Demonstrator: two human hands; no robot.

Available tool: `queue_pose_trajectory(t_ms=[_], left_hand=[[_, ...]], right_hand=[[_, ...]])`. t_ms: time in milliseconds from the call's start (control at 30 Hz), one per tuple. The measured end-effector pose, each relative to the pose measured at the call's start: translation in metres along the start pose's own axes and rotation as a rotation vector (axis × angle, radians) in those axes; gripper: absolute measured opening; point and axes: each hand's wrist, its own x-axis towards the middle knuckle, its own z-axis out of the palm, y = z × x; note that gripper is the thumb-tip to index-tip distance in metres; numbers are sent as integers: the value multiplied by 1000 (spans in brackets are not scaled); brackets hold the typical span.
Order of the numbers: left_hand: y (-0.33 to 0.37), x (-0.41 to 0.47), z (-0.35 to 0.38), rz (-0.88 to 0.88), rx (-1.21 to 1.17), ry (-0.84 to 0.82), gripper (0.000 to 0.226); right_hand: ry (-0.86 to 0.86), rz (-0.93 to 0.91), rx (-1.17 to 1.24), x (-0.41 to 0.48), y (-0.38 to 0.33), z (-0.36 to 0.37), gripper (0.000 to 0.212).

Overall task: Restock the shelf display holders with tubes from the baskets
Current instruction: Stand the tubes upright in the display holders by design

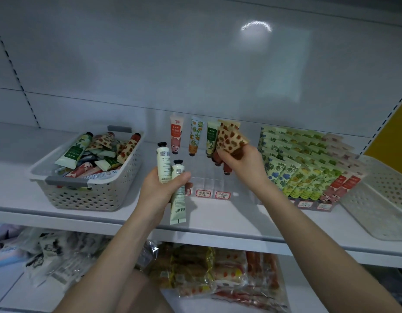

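My left hand (164,188) grips two pale cream tubes (164,164) with black caps up, in front of the clear display holder (209,180). My right hand (243,162) holds a bunch of brown-spotted tubes (230,140), caps down, over the holder's right rear slots. At the holder's back row stand a pink tube (176,135), a blue-orange floral tube (195,137) and a green tube (211,137). The white basket (87,195) at the left holds several loose tubes. A second holder (308,163) at the right is packed with rows of tubes.
An empty perforated white basket (381,199) lies tilted at the far right of the shelf (218,229). Price labels (212,194) line the holder's front. The shelf below carries bagged goods (206,269) and packets (48,256).
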Motion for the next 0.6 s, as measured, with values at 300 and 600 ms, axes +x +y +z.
queue_pose_trajectory(t_ms=[300,600], left_hand=[[-12,2,-8,-18,55,53,17],[-17,1,-11,-11,42,50,14]], right_hand=[[-76,260,79,24,-10,-19,19],[-50,-12,-304,31,-5,-6,43]])
